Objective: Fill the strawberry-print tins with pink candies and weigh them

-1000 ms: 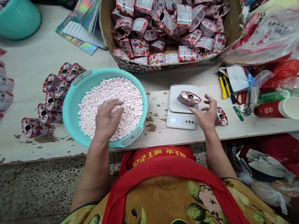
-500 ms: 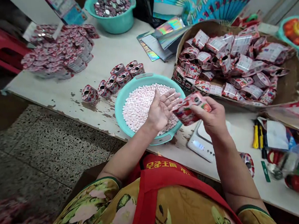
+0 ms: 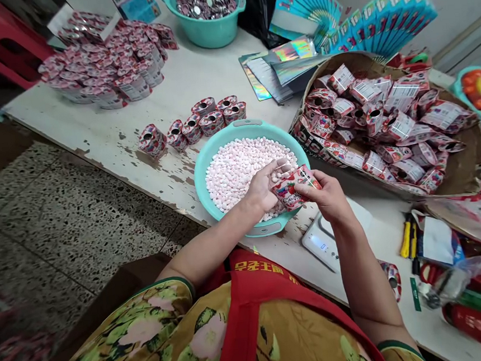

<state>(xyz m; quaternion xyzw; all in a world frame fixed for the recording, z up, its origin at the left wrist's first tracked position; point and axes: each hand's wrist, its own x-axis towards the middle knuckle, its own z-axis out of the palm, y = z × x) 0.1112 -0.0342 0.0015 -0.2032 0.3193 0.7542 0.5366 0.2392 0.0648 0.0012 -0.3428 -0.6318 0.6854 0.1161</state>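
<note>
Above a turquoise basin [image 3: 202, 178] of small pale pink candies [image 3: 235, 169], my right hand [image 3: 328, 195] grips a small red-and-white printed candy packet [image 3: 294, 188]. The packet is tilted, its low end over my left palm. My left hand [image 3: 264, 187] is cupped palm up beside it, fingers apart and slightly curled. A few pale candies show by the left fingers; whether they lie in the palm or in the basin behind, I cannot tell. Just left of the basin stand several similar packets [image 3: 212, 122] with round dark holes in their tops.
A white digital scale [image 3: 319, 241] lies below my right forearm. At right is a cardboard box [image 3: 471, 169] of packets. Grouped packets [image 3: 105, 74] stand at back left, near a basin of shiny caps [image 3: 210, 31]. Cutters [image 3: 408, 239] and a red bottle [image 3: 474, 323] lie at right.
The packet has turned and tipped down toward my left palm, showing its printed front. My left fingers have curled from stretched to cupped. The view has shifted slightly.
</note>
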